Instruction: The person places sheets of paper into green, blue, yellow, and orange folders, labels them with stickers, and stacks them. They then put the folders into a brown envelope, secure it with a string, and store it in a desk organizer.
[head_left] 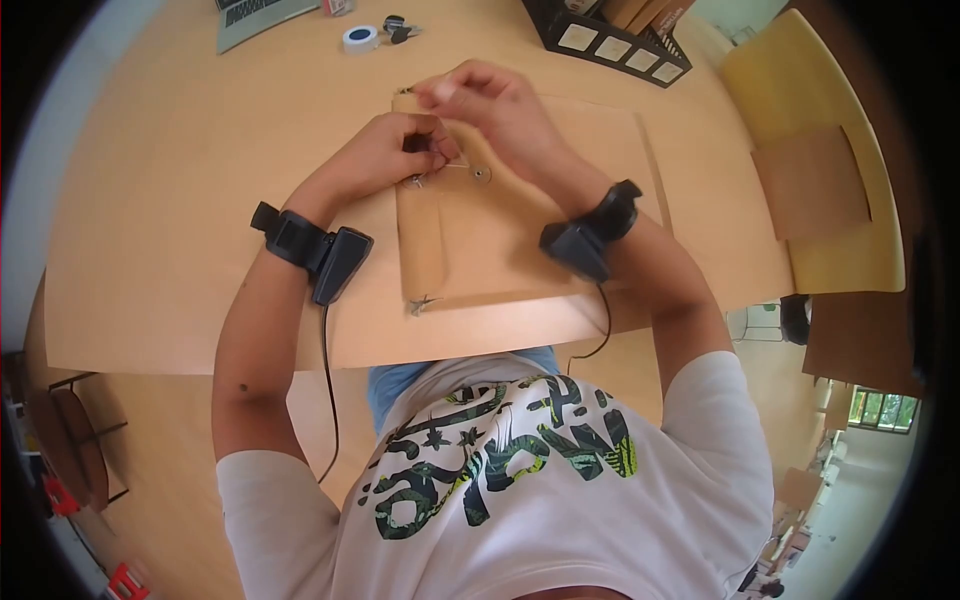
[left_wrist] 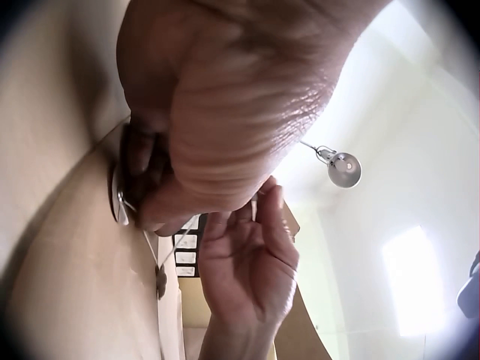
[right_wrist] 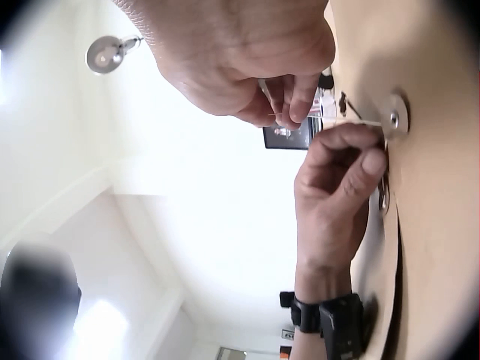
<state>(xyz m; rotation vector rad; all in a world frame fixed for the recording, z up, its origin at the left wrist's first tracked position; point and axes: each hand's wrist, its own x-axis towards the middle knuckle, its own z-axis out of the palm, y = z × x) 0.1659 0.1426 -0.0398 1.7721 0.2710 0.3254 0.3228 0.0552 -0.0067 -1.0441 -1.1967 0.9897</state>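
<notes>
A brown kraft paper document folder point(head_left: 520, 230) lies on the table, with a round button point(head_left: 480, 174) on its flap and a thin white string point(right_wrist: 346, 120) running to it. My left hand point(head_left: 395, 155) is at the folder's left edge, fingers curled, pinching the string close to the button. Raised just above and to the right, my right hand point(head_left: 495, 110) pinches the string between thumb and fingertips and draws it taut. Another round fastener point(left_wrist: 118, 196) shows beside the left fingertips in the left wrist view.
At the back left stand a laptop point(head_left: 265, 20), a white tape roll point(head_left: 360, 39) and small dark items point(head_left: 400, 30). A black file holder point(head_left: 610, 45) with white labels is at the back right. A yellow chair point(head_left: 820, 150) stands against the table's right side.
</notes>
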